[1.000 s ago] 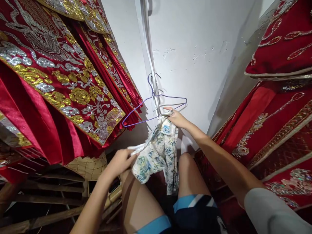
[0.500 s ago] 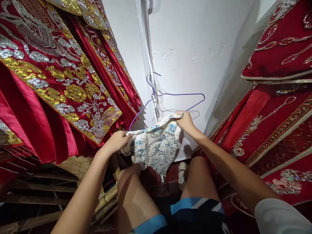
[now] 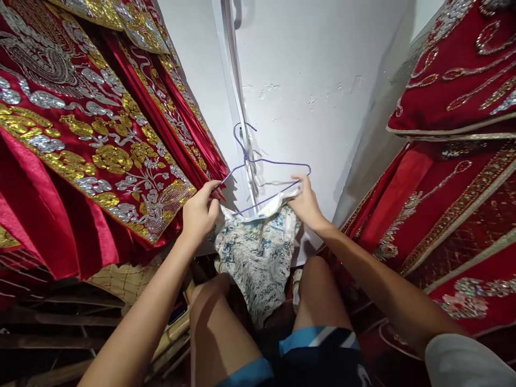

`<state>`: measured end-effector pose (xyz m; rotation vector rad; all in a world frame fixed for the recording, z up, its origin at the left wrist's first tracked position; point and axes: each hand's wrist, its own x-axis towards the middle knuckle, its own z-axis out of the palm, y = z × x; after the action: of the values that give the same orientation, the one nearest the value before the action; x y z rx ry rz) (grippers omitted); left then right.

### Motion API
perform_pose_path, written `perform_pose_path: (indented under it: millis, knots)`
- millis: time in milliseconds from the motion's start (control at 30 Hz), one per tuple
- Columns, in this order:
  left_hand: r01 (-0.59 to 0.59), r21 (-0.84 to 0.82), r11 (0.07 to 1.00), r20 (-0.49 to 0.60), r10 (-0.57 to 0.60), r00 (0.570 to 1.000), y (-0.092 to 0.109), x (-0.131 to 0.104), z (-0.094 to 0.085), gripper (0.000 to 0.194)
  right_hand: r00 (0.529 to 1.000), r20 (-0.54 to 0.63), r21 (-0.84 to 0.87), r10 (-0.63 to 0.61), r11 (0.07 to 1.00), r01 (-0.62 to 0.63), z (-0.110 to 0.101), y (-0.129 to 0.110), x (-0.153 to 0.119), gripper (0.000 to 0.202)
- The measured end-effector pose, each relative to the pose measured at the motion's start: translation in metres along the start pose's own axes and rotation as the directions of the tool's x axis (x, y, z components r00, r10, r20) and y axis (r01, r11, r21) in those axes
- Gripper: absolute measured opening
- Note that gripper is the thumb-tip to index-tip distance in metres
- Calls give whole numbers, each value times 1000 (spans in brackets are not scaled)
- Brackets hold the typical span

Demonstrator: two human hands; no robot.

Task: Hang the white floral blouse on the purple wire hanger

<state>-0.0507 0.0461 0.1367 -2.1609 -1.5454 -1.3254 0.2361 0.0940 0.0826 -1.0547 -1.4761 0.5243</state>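
A white garment with a blue floral pattern (image 3: pixel 258 258) hangs from both hands above the knees. My left hand (image 3: pixel 201 211) is closed on its left top edge, with the fingertips at the left end of the purple hanger (image 3: pixel 274 161). My right hand (image 3: pixel 305 203) pinches the right top edge, its fingers slightly blurred near the hanger's right end. The hanger's hook is up by a metal strip on the wall, and its lower bar passes just behind the garment's top edge.
Red embroidered garments with gold and silver sequins (image 3: pixel 116 158) hang at the left. More red beaded garments (image 3: pixel 455 177) hang at the right. A white wall (image 3: pixel 302 64) stands ahead. Bamboo poles (image 3: pixel 173 333) are at the lower left.
My left hand has moved up to the hanger's left end. My right hand has risen slightly near the right end. The garment hangs lower, and the view has shifted a little.
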Motion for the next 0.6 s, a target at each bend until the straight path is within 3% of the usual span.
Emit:
perform_pose_path:
  millis: [67,133,233,300,367,467,533,600]
  knots:
    - [-43,25,999,-18,43,999,-9,4,1,41,996,-92,-81,-20,997,12,-15,6,12,91]
    - [-76,23,997,-27,77,997,-16,8,0,38,997,-63,-136,-52,990,43,-29,9,25,93]
    - [-111,66,992,-50,114,992,-19,12,-5,35,992,101,-175,-81,980,98,-44,5,39,68]
    - [-94,112,989,-102,105,989,-19,14,-11,31,989,143,-193,-49,978,76,-53,-6,43,42]
    - [-22,129,991,-146,41,988,-23,17,-20,29,987,159,-172,1,985,27,-64,-20,45,25]
    - [149,62,987,-72,-144,987,-32,19,-29,38,934,340,8,105,993,-115,-75,-37,48,34]
    - [230,26,973,16,-230,973,-37,19,-30,40,865,472,134,170,956,-261,-73,-37,45,41]
    - [241,9,970,52,-241,969,-38,18,-26,38,854,473,194,218,920,-342,-59,-28,33,42]
